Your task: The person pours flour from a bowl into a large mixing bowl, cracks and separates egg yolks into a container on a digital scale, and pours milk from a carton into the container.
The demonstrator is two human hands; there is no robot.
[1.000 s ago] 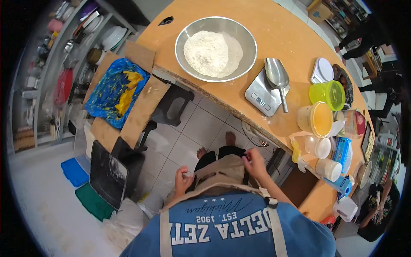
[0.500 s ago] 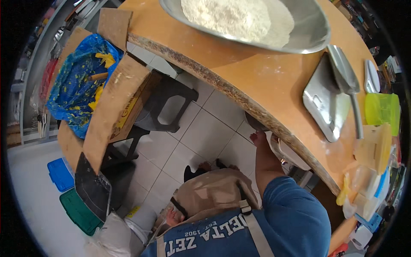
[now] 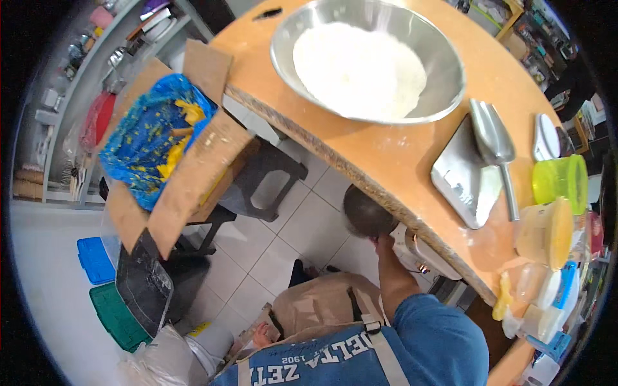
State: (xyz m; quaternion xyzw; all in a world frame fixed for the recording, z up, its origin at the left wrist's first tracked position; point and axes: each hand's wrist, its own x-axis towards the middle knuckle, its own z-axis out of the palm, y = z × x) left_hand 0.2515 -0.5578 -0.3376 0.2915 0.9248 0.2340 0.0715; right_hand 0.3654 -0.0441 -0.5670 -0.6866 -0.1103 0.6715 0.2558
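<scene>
My right hand reaches below the table's edge and grips the rim of a dark, round metal bowl, its fingers partly hidden. Beside it stands a pale appliance with a metal part. My left hand is low at the edge of my tan apron, its fingers small and unclear. Above, on the table, a wide steel bowl holds white powder. To its right a steel scoop lies on a flat silver scale.
An open cardboard box with a blue liner is at left, beside dark stools. Shelves stand behind. Tubs crowd the table's right end. Plastic bins, lids and bags lie lower left. A person is at upper right.
My right hand has gone from my waist to under the table, and the dark bowl there now shows further out from beneath the edge. My left hand has dropped lower. The view has shifted.
</scene>
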